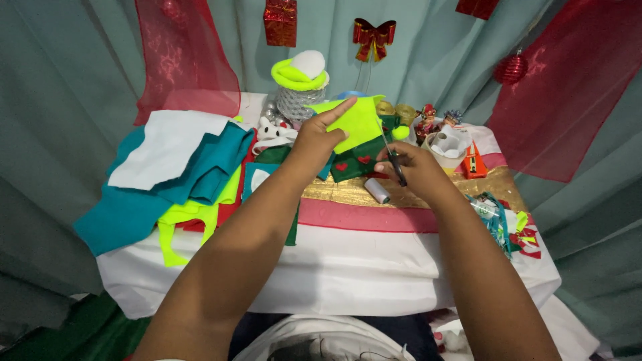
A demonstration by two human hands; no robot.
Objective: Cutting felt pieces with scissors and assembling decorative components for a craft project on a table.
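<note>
L hand (319,136) gripped neon-green felt sheet (358,122); R hand (411,170) held small black-handled scissors (394,159), blades at sheet's edge. Cut barely begun; sheet mostly whole.

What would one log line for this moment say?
left hand: holds neon-yellow felt piece | right hand: holds scissors, blades at felt edge | nearby: white thread spool, felt stack

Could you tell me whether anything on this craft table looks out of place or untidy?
Mildly. The felt pile at the left is loosely heaped and droops over the table edge. Scraps lie at the right edge. The left hand holds neon felt; the right hand holds scissors.
</note>
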